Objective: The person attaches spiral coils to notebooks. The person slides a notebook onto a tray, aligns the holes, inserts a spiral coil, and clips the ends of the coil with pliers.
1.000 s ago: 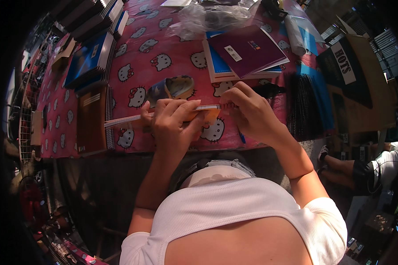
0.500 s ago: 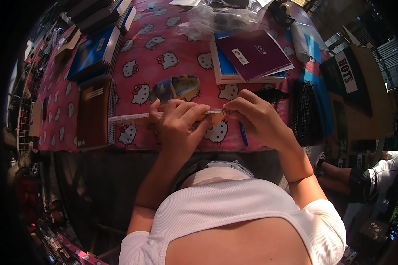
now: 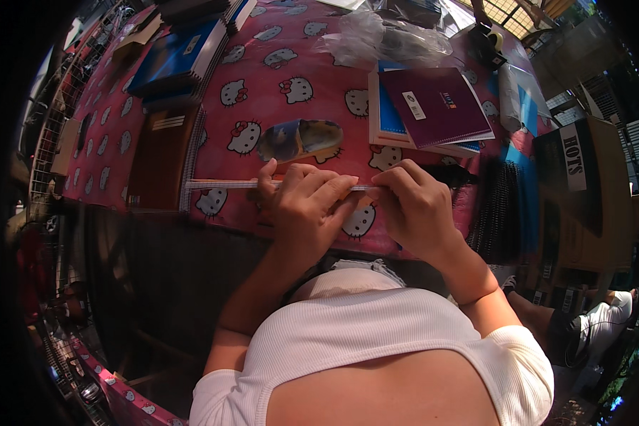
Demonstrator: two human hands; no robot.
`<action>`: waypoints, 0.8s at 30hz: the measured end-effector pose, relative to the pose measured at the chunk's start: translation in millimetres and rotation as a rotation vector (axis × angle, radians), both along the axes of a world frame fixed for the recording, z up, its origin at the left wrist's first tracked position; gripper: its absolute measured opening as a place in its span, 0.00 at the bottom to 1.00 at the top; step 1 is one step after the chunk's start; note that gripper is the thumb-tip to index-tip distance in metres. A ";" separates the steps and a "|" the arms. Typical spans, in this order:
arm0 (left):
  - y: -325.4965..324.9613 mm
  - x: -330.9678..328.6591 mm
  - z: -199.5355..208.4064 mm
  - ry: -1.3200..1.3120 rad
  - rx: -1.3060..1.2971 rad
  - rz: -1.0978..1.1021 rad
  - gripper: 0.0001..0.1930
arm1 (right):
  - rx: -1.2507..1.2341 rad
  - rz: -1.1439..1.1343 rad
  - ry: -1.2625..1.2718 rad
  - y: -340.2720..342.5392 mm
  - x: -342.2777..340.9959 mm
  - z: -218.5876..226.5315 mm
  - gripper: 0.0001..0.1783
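Note:
Between my hands, a thin notebook (image 3: 224,184) stands on edge over the table's near side, its narrow edge upward and a strip of orange cover showing. My left hand (image 3: 307,206) is closed around its middle, thumb and fingers on either side. At the right end of that edge, the fingertips of my right hand (image 3: 420,213) pinch together. What lies exactly under these fingertips is hidden. Just beyond my hands sits a shiny oval thing (image 3: 299,139), bluish and yellow, whose kind I cannot make out.
Brown notebooks (image 3: 160,160) and blue notebooks (image 3: 174,60) are stacked at left. A purple spiral notebook (image 3: 444,106) tops a pile at right, near black binding coils (image 3: 495,206) and a cardboard box (image 3: 589,184). Clear plastic (image 3: 390,42) lies at the back of the pink-covered table (image 3: 270,92).
The view has shifted, so the table's things appear farther right. My hands still grip the notebook, and my right fingertips stay at its right end. The notebook's edge looks more level.

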State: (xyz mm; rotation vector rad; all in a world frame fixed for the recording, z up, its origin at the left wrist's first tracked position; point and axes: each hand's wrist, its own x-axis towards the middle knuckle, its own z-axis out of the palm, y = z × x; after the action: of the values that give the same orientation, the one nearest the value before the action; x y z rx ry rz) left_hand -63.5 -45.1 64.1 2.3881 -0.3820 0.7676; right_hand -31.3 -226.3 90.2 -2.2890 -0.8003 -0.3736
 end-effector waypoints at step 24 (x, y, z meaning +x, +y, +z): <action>0.4 3.7 -7.1 -0.083 -0.065 0.055 0.15 | 0.027 0.495 0.518 -40.4 100.5 -68.2 0.31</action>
State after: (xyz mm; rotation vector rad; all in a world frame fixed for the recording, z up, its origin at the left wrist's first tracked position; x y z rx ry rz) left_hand -59.8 -44.7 57.0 2.3202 -0.3207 0.8929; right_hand 69.1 -266.7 22.0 -1.9371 -1.0252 0.4129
